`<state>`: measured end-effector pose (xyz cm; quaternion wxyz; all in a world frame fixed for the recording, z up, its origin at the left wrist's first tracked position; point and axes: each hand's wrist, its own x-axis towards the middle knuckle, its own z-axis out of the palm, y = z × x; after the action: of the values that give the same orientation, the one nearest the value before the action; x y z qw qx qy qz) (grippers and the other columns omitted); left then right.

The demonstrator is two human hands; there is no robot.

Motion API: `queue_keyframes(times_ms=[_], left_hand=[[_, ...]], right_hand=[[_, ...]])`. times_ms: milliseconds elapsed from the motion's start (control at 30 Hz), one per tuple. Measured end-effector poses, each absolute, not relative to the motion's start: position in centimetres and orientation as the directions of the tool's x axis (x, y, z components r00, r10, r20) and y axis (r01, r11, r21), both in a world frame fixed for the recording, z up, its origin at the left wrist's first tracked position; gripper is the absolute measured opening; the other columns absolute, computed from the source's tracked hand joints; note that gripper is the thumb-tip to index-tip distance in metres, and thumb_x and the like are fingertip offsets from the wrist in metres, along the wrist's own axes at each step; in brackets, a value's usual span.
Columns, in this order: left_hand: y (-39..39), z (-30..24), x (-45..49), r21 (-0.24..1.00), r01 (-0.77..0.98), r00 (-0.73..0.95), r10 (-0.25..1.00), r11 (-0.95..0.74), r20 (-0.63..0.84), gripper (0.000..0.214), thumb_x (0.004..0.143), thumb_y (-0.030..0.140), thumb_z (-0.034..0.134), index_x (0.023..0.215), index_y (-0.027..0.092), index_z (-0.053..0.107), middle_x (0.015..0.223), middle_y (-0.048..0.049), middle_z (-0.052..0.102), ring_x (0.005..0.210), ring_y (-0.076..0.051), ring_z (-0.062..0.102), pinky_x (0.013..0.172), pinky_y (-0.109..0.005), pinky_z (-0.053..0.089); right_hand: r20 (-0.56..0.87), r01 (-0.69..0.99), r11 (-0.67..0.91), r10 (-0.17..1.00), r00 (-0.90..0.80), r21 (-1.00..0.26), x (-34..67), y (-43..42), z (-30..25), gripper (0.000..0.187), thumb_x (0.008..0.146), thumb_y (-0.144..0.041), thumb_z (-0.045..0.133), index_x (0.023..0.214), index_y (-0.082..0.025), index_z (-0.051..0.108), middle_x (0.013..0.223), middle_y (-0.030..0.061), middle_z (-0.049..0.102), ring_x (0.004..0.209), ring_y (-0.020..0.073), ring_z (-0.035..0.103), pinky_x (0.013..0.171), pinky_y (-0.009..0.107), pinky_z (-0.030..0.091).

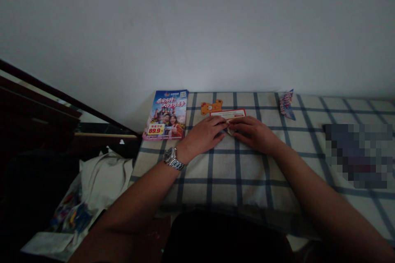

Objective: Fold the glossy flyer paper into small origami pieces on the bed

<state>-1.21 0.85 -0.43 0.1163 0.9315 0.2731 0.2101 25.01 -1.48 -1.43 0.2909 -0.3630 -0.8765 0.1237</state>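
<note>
My left hand (206,134), with a metal watch (173,158) on its wrist, and my right hand (254,134) meet over the checked cloth. Their bent fingertips pinch a small folded paper (228,130), most of which the fingers cover. Just beyond the fingers lies a red-edged white card (228,114), its near side hidden by my hands. An orange bear-shaped cutout (211,107) rests flat behind my left hand. To the left, a stack of colourful printed flyers (168,116) lies with its front page up.
A folded colourful paper (286,104) stands tilted near the wall at the right. Farther right is a blurred-out dark object (356,156) on the checked cloth (193,191). White bags (106,176) sit below on the left, by a dark wooden rail (61,94).
</note>
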Motion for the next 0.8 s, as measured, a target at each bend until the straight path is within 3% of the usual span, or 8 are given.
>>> queue_keyframes(times_ms=[400, 600, 800], left_hand=[[1.05, -0.71, -1.18, 0.340, 0.461, 0.756, 0.563, -0.820, 0.333, 0.035, 0.104, 0.025, 0.061, 0.139, 0.020, 0.062, 0.139, -0.0098, 0.061, 0.135, -0.025, 0.057, 0.119, -0.049, 0.050], [0.93, -0.32, -1.14, 0.287, 0.460, 0.773, 0.538, -0.840, 0.335, 0.036, 0.104, 0.028, 0.062, 0.139, 0.018, 0.060, 0.141, -0.0106, 0.061, 0.139, -0.027, 0.054, 0.125, -0.052, 0.043], [0.81, -0.40, -1.08, 0.312, 0.449, 0.777, 0.538, -0.837, 0.327, 0.040, 0.105, 0.029, 0.062, 0.144, 0.021, 0.057, 0.144, -0.0107, 0.059, 0.137, -0.026, 0.055, 0.119, -0.049, 0.050]], right_hand=[[0.408, 0.587, 0.733, 0.679, -0.610, -0.343, 25.09, -1.48, -1.37, 0.024, 0.103, -0.030, 0.064, 0.122, -0.024, 0.077, 0.133, 0.0121, 0.073, 0.123, 0.0309, 0.069, 0.106, 0.054, 0.057], [0.406, 0.592, 0.713, 0.701, -0.587, -0.376, 25.14, -1.48, -1.46, 0.031, 0.102, -0.028, 0.066, 0.132, -0.025, 0.071, 0.135, 0.0109, 0.073, 0.126, 0.0308, 0.068, 0.109, 0.054, 0.055], [0.429, 0.592, 0.682, 0.731, -0.531, -0.429, 25.07, -1.50, -1.27, 0.029, 0.102, -0.026, 0.063, 0.129, -0.025, 0.073, 0.129, 0.0114, 0.073, 0.119, 0.0289, 0.071, 0.104, 0.049, 0.060]])
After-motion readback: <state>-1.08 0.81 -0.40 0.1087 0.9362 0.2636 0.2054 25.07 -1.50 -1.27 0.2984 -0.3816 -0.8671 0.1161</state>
